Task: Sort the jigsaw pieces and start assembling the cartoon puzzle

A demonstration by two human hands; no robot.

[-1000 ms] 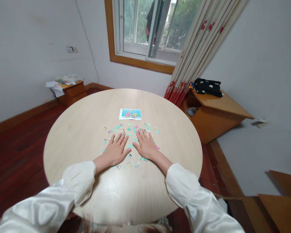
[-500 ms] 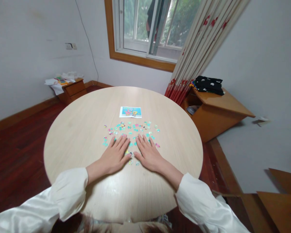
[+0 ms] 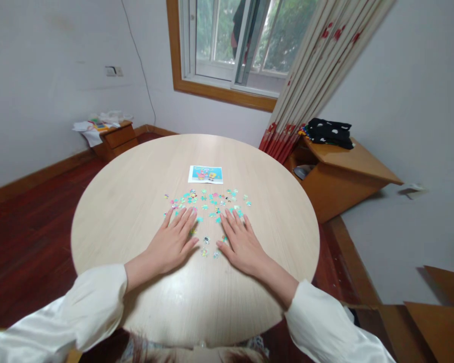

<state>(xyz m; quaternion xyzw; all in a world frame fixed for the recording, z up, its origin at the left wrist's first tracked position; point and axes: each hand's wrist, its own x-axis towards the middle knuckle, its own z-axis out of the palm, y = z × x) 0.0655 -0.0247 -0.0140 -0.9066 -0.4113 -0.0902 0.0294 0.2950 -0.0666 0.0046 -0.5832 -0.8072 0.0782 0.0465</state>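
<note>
Pale wood fills my head view: left hand (image 3: 170, 241) and right hand (image 3: 244, 244) lie palm-down on the bench (image 3: 106, 212), fingers (image 3: 188, 225) slightly spread, gripping nothing visible. Light pressure, I judge, would keep the puzzle pieces (image 3: 206, 240) from stacking. Pieces between and beyond the fingers: too many to count; one printed picture (image 3: 206, 174) farther ahead.

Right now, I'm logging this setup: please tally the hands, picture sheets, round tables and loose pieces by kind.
Hands: 2, left hand and right hand
Picture sheet: 1
Round table: 1
Loose pieces: too small and crowded to count
Total: 4, without the pieces
</note>
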